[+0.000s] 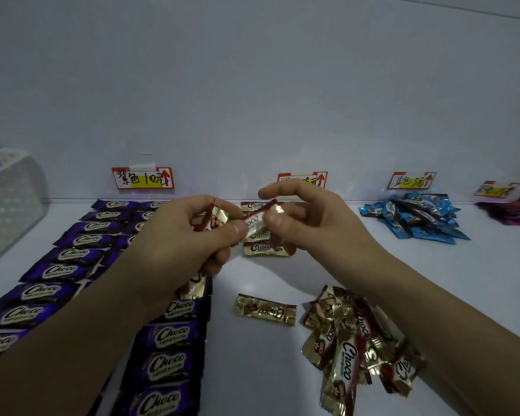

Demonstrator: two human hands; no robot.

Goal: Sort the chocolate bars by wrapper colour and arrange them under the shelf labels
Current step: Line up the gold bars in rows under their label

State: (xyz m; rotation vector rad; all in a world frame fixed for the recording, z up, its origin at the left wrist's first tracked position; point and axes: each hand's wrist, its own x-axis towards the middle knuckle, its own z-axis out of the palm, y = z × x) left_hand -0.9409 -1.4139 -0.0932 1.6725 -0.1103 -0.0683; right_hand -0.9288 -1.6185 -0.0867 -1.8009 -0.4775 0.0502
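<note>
Gold-wrapped, the chocolate bar (257,220) hangs above the middle of the shelf (252,370), pinched in my right hand (309,217), its other end under the thumb of my left hand (186,238). My left fingers curl round what seem to be more gold bars (219,216). Purple bars (165,334) line the left edge; a gold pile (351,340) lies near the front.

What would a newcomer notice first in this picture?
In the centre, the left hand and right hand pinch a gold bar between them. At the left, purple bars lie in neat rows; a loose gold heap sits at the lower right and a blue pile at the back right.
</note>
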